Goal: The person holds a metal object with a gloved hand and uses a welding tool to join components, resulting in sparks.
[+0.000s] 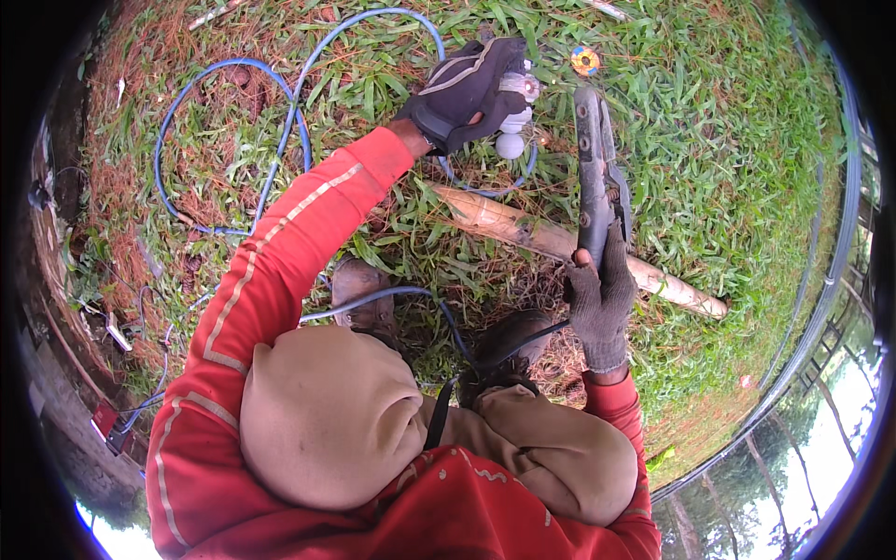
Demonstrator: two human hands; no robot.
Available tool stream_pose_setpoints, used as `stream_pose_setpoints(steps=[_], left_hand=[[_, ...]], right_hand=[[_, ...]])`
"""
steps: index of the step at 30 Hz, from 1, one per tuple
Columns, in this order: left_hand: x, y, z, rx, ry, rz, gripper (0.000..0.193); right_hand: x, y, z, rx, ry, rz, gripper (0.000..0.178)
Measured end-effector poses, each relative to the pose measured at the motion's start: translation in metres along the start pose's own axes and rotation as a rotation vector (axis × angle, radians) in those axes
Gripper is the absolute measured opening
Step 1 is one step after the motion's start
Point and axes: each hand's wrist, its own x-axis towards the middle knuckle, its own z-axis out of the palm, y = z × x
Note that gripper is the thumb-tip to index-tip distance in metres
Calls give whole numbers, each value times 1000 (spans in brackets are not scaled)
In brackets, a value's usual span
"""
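Note:
My left hand [467,93], in a dark glove with a grey stripe, is closed around a white, ribbed fitting [519,119] with a rounded lower end. My fingers and palm hide part of it. My right hand [602,303], in a grey knitted glove, grips the lower end of a long dark metal tool [591,173]. The tool points away from me and has round marks along one bar and a second, thinner arm beside it; its exact kind I cannot make out. A pale, pointed wooden stake [509,224] lies on the grass, passing under the tool.
Blue cable [168,140] lies in loops at the far left and runs back between my boots [364,294]. A small orange-and-yellow roll [585,62] sits on the grass beyond the tool. At the left edge is a red-and-black object [105,422]. Dark lines curve along the right.

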Motion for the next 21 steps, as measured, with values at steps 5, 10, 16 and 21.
stream_pose_setpoints(steps=[5,10,16,21], left_hand=[[-1,5,0,-65,15,-44,76],[-2,2,-1,-45,15,-17,79],[1,0,2,-77,52,-20,84],[-5,28,-18,-63,83,-113,79]], right_hand=[[2,3,2,-55,4,-56,71],[1,9,4,-27,0,-17,69],[0,20,6,215,15,46,68],[-5,12,2,439,2,194,67]])
